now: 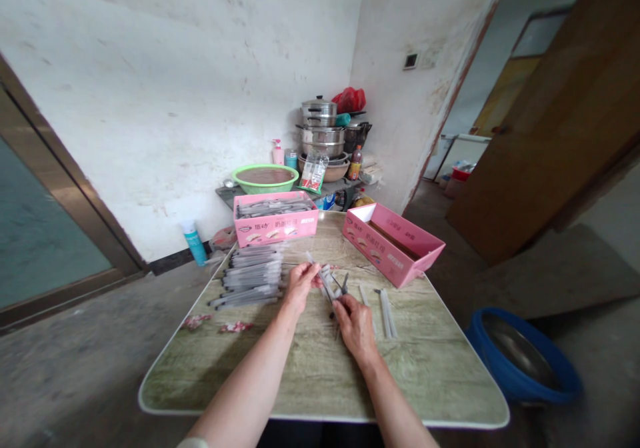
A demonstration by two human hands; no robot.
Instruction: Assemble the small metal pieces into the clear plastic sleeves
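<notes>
Both hands work over the table, fingers pinched around slim pen parts. My left hand is closed on one end of a slim translucent pen. My right hand is closed at the lower end of the same pen; the fingertips partly hide it. Small black and clear pen parts lie just beyond the right fingers. Beside that hand, several clear tubes rest on the table. To the left, a pile of grey translucent pens with dark ends lies in rows.
A pink box full of pens stands at the table's back left. Another pink box sits angled at the back right. Behind are a green basin and stacked steel pots. A blue tub is on the right floor.
</notes>
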